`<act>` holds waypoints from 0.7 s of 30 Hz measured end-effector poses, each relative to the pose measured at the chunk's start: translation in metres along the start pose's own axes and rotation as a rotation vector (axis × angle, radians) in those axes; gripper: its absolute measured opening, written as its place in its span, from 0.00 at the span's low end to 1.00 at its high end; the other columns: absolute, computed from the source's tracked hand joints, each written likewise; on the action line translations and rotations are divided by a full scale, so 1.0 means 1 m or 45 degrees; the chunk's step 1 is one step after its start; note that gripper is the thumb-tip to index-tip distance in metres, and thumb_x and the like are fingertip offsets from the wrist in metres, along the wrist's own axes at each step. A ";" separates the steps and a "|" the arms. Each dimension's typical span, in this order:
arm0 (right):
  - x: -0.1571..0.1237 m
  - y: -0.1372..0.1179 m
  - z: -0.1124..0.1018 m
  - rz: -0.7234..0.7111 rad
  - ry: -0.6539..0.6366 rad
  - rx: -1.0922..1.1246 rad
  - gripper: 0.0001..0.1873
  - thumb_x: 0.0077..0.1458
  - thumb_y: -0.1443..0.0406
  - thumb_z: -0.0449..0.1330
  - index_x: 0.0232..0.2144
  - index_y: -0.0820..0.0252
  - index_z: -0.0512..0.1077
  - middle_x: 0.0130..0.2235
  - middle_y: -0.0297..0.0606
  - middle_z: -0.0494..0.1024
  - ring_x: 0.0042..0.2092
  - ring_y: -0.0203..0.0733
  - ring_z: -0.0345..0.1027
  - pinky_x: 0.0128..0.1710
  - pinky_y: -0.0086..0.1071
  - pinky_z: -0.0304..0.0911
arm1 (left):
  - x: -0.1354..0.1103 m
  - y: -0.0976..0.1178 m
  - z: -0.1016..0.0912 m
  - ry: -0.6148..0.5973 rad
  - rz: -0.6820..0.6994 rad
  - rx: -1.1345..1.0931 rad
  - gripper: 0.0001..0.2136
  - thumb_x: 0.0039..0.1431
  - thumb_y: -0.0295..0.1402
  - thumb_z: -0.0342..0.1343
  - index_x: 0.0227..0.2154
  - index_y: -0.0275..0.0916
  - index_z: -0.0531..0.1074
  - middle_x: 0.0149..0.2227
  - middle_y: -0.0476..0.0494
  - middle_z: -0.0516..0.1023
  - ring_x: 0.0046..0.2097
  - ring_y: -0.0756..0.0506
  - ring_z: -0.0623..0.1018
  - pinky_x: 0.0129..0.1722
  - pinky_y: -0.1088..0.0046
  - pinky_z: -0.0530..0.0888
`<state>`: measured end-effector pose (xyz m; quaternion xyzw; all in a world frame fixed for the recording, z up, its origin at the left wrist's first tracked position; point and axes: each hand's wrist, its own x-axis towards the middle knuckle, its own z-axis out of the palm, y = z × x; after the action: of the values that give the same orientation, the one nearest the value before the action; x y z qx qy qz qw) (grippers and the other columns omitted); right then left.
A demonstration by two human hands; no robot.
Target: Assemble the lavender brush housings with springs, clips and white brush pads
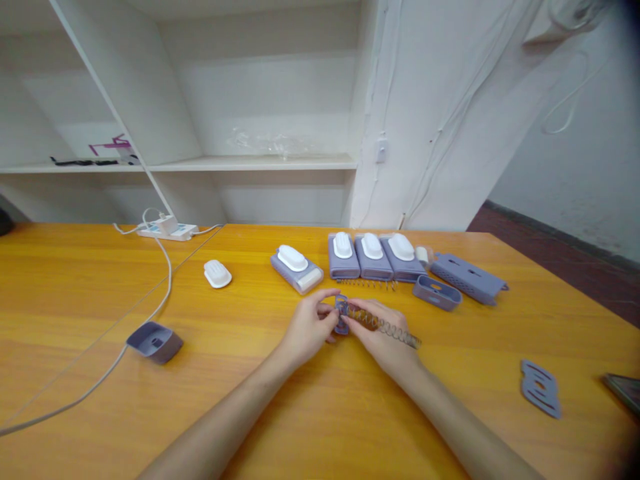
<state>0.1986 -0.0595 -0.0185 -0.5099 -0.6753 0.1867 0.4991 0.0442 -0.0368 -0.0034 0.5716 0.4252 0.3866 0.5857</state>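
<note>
Between the fingertips of my left hand (311,325) is a small grey-purple plastic part (341,315), standing on edge. My right hand (383,333) is closed on a long metal coil spring (383,324). The spring's left end meets the plastic part, and its free end points right, past my knuckles. Whether the spring is hooked into the part, I cannot tell. Just beyond my hands a second coil spring (367,285) lies along the fronts of the purple boxes. A purple box with a white oval cap (293,258) lies close by, beyond my left hand.
Three capped purple boxes (373,260) stand at the back. To their right are a purple ring-shaped part (437,293) and a long purple housing (469,279). A flat slotted plate (541,388) lies at right. Leftward are a white cap (217,274), a purple cup (155,343) and a power strip (167,230).
</note>
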 end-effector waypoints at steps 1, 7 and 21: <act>0.000 0.001 0.000 -0.004 -0.013 0.011 0.14 0.47 0.65 0.62 0.39 0.51 0.75 0.39 0.35 0.78 0.41 0.44 0.72 0.44 0.37 0.66 | 0.001 0.000 -0.001 0.000 -0.008 0.000 0.23 0.51 0.33 0.54 0.51 0.34 0.63 0.27 0.46 0.74 0.23 0.52 0.73 0.18 0.79 0.71; 0.000 0.005 -0.001 -0.029 -0.083 0.045 0.15 0.46 0.66 0.62 0.39 0.49 0.75 0.40 0.36 0.78 0.41 0.46 0.72 0.44 0.39 0.66 | 0.003 -0.001 -0.004 -0.003 -0.059 -0.002 0.23 0.50 0.31 0.55 0.51 0.33 0.62 0.29 0.44 0.75 0.25 0.50 0.75 0.18 0.79 0.72; 0.001 0.013 -0.008 -0.262 -0.188 -0.086 0.15 0.49 0.66 0.62 0.42 0.48 0.74 0.38 0.36 0.77 0.40 0.45 0.71 0.42 0.38 0.66 | 0.003 -0.001 -0.008 -0.094 -0.212 -0.271 0.26 0.50 0.26 0.57 0.53 0.29 0.58 0.32 0.39 0.76 0.27 0.49 0.76 0.24 0.75 0.75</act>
<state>0.2120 -0.0552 -0.0242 -0.4394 -0.7648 0.1488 0.4470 0.0375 -0.0317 -0.0045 0.4829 0.4060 0.3581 0.6883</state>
